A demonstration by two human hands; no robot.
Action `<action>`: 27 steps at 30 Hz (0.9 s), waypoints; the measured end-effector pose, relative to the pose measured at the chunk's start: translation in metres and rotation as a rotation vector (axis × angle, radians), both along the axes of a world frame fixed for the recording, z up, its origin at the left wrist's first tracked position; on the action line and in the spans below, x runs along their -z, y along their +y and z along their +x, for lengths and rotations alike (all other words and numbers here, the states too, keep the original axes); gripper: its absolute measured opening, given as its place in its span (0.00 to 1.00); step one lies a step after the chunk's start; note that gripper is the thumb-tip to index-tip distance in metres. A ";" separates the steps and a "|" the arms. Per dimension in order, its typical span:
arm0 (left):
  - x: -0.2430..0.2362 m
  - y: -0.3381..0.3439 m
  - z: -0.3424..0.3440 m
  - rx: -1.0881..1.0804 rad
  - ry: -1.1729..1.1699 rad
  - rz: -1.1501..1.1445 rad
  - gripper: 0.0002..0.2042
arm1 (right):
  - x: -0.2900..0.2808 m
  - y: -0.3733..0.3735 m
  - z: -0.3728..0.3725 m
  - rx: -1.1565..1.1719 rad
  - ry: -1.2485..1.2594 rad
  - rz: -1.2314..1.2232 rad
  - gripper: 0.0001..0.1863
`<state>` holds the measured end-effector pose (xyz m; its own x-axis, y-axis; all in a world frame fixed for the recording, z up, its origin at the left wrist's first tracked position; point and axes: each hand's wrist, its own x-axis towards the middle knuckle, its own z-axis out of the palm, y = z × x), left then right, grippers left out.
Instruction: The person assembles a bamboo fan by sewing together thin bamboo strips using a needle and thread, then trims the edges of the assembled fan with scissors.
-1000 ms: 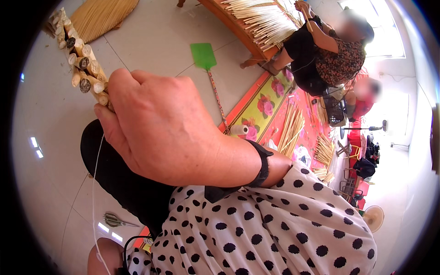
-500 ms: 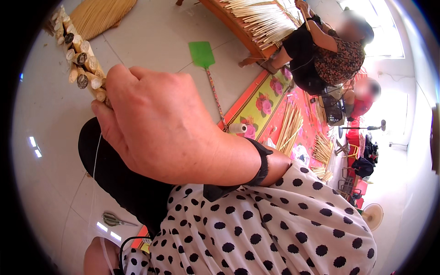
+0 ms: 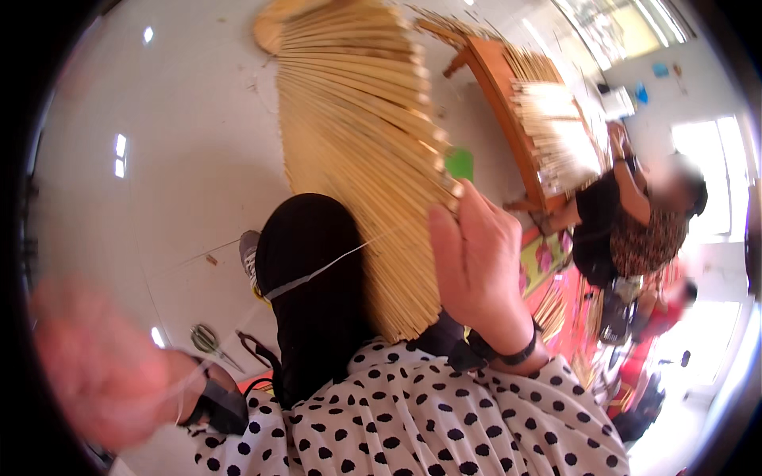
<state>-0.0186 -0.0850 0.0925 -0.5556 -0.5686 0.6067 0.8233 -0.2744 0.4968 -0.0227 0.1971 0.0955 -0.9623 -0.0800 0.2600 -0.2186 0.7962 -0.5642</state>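
My right hand [image 3: 480,270] grips the upper right edge of a fanned panel of pale straw-like sticks [image 3: 357,127], which stands slanting beside my dark-clad knee [image 3: 309,246]. A thin pale thread [image 3: 333,262] stretches across the knee toward the panel. My left hand [image 3: 99,365] is smeared by motion at the lower left; pale strands pass near it, but its fingers cannot be made out.
Scissors [image 3: 205,341] lie on the tiled floor [image 3: 175,206]. A green swatter [image 3: 460,163] is behind the panel. At right are a wooden bench [image 3: 496,103] with sticks, a seated co-worker [image 3: 643,238], another person in red [image 3: 663,313] and a patterned mat [image 3: 540,258].
The view has shifted. My right hand has moved rightward with the panel, whose broad face now shows instead of its stick ends. My left hand has come into view at lower left.
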 end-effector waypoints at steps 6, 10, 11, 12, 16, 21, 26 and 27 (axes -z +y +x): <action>0.025 0.061 -0.020 0.607 -0.419 -0.320 0.03 | 0.007 0.011 0.005 0.019 0.031 0.051 0.06; 0.029 0.073 -0.025 0.666 -0.530 -0.811 0.01 | 0.008 0.009 0.003 0.010 0.047 0.088 0.05; 0.036 0.078 -0.025 0.680 -0.514 -0.783 0.01 | 0.006 0.008 0.003 0.013 0.042 0.107 0.05; 0.043 0.085 -0.026 0.695 -0.497 -0.756 0.01 | 0.004 0.007 0.003 0.016 0.037 0.125 0.05; 0.058 0.097 -0.025 0.578 -0.349 -0.853 0.08 | 0.003 0.004 0.004 0.004 0.081 0.155 0.06; 0.058 0.098 -0.025 0.585 -0.351 -0.838 0.10 | 0.003 0.004 0.005 -0.010 0.095 0.179 0.06; 0.057 0.093 -0.023 0.612 -0.378 -0.833 0.09 | 0.004 0.003 0.005 0.000 0.089 0.138 0.06; 0.057 0.093 -0.022 0.617 -0.376 -0.835 0.09 | 0.004 0.003 0.006 0.002 0.084 0.137 0.06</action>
